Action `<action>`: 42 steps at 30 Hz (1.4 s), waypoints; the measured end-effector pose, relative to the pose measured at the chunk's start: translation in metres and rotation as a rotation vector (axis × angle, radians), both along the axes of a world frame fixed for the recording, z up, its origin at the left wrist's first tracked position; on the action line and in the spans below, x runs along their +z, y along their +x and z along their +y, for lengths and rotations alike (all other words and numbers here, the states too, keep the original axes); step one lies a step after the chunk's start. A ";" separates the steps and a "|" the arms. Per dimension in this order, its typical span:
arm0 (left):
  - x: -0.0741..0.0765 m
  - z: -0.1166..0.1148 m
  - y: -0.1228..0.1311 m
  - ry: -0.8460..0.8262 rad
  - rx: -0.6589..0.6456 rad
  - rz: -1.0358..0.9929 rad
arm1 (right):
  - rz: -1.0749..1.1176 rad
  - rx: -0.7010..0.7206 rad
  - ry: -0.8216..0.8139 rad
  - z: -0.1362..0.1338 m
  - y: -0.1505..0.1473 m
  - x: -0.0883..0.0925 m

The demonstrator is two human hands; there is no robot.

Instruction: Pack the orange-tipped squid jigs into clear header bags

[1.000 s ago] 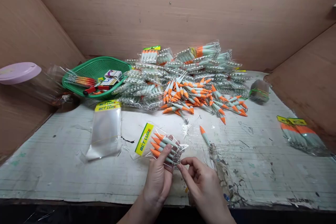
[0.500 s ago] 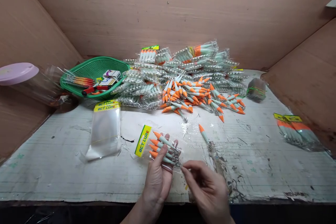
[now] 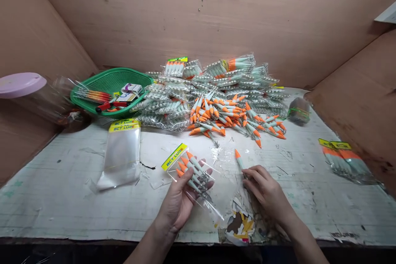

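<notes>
My left hand [image 3: 178, 203] is closed around a clear plastic packet [image 3: 174, 157] with a yellow and green "BCT LURE" header. Several orange-and-pale-green fishing lures [image 3: 194, 162] lie inside it, orange tips toward the header and metal hooks at the packet's other end, by my fingers. To the right, the fingertips of my right hand [image 3: 269, 193] pinch the hook end of a single fishing lure [image 3: 239, 158] on the table. Its orange tip points away from me, and my fingers cover its hooks.
Behind my hands lies a heap of loose lures [image 3: 213, 111], backed by stacked filled packets [image 3: 173, 84]. A green basket [image 3: 123, 75] stands at the left, with flat unfilled packets [image 3: 122, 152] in front. Filled packets [image 3: 346, 161] lie far right; a pink-lidded jar [image 3: 23, 84] stands far left.
My right hand has left the packet's hook end and moved right to the single lure, taking hold of it. The packet in my left hand has turned, its header now slanting more.
</notes>
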State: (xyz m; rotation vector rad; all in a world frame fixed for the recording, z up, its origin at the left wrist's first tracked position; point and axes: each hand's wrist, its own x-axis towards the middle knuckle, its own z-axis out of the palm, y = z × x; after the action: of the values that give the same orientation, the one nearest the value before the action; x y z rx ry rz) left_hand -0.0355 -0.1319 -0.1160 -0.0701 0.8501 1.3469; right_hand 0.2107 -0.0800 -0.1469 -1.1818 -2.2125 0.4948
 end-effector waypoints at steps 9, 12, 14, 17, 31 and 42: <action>-0.004 0.006 0.006 -0.070 0.041 0.134 | 0.128 0.561 -0.397 -0.035 0.002 0.098; -0.002 0.002 0.009 -0.050 -0.036 0.117 | 0.075 0.456 -0.235 -0.035 -0.020 0.085; -0.001 0.000 0.010 -0.029 -0.069 0.105 | 0.091 0.365 -0.071 -0.035 -0.034 0.071; -0.001 -0.003 0.010 -0.010 -0.056 0.088 | 0.089 0.340 0.095 -0.035 -0.044 0.059; 0.004 -0.007 0.006 0.031 -0.243 0.107 | 0.113 0.143 0.056 -0.035 -0.051 0.051; -0.021 -0.016 -0.018 0.217 -0.223 1.346 | 0.092 -0.024 -0.009 -0.054 -0.068 -0.005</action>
State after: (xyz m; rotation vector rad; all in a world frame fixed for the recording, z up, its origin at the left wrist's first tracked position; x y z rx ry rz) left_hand -0.0531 -0.1481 -0.1374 1.1818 1.7223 1.1605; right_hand 0.1424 -0.1344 -0.1518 -1.1661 -2.1173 0.5395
